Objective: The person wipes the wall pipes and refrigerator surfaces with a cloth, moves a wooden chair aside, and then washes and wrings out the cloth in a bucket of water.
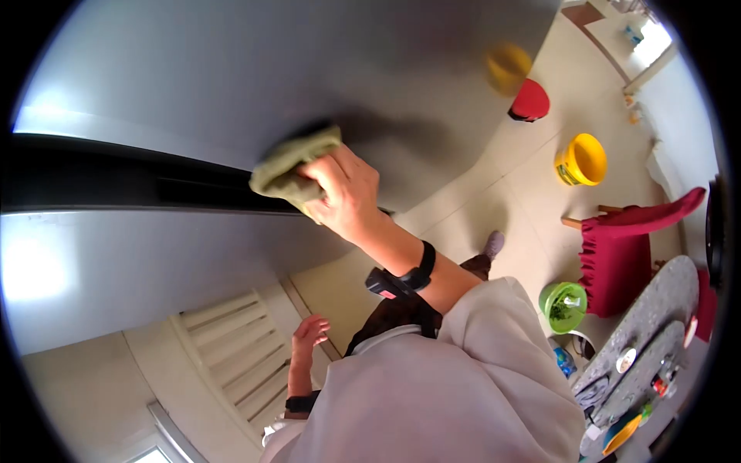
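Note:
My right hand (pixel 347 189) is closed around a folded olive-green cloth (pixel 293 166). The cloth lies against the smooth grey door (pixel 231 69) of what looks like a refrigerator, beside the dark gap (pixel 93 176) between its upper and lower panels. Some of my right fingers are hidden in the cloth's folds. Low on the left, my left hand (pixel 310 332) hangs in the air beside my body, fingers loosely bent and apart, with nothing in it. The lower grey panel (pixel 154 266) is ahead of it. Each wrist wears a black strap.
On the tiled floor stand a yellow bucket (pixel 583 160), a red-topped stool or container (pixel 530 101) and a green bin (pixel 563 307). A chair with a dark red cover (pixel 617 262) is by a grey speckled table (pixel 671 301) bearing small items. A white slatted door (pixel 239 355) is at lower left.

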